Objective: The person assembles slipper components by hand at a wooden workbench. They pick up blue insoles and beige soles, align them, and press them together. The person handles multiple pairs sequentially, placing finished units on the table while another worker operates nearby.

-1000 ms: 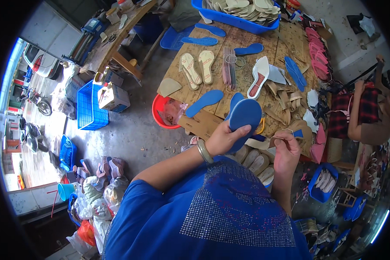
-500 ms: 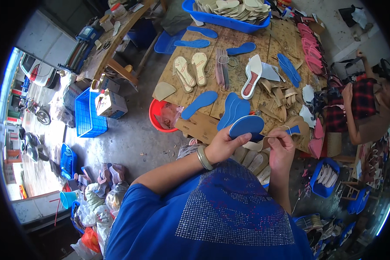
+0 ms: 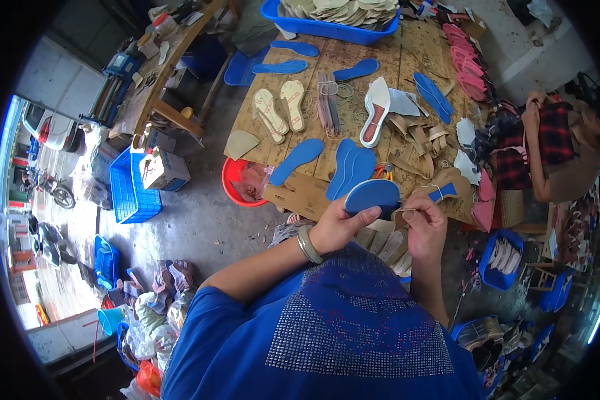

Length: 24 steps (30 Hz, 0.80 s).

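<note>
My left hand grips a blue shoe insole by its near edge, holding it flat just above the front edge of the wooden table. My right hand is closed beside the insole's right end, pinching a thin tool or strip against it; the tool is too small to make out. A metal bracelet sits on my left wrist. A tan strap with a blue tab lies just beyond my right hand. Two stacked blue insoles lie right behind the held one.
The table carries more blue insoles, a tan pair, a white sole, pink soles and a blue tray of soles. A red basin and blue crates stand left. Another person sits at the right.
The held insole has come down from a raised, tilted pose to lie flat near the table's front edge. My right hand has closed in against its right end.
</note>
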Available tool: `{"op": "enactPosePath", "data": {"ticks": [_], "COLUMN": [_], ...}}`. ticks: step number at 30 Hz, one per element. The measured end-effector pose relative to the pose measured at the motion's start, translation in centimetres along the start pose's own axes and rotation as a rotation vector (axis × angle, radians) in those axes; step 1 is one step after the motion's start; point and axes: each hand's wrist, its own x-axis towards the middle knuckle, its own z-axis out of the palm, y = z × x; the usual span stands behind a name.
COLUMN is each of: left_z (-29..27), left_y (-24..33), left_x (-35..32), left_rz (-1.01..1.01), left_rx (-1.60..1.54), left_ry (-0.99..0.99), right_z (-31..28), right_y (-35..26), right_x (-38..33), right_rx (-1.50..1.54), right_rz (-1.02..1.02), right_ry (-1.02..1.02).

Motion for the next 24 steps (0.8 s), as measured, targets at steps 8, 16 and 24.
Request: {"op": "enactPosePath", "data": {"ticks": [8,16,24], "left_z": [-0.5,-1.4,-0.9], "left_y": [0.1,-0.7,-0.7], "left_x": [-0.4,-1.0,-1.1], "left_rz": [-0.001,0.019,0.023], "left_rx": [0.038,-0.014,-0.02], "left_ry": [0.113,0.204,0.181], "right_z": [1.3,1.4,1.7], "right_y": [-0.7,0.6,0.3], "right_x": [-0.1,-0.2,-0.3], "right_rx": [0.047,0.151,0.187], "right_rz": [0.232,0.258,0.291], "right_ry": [-0.099,-0.136,-0.151]}}
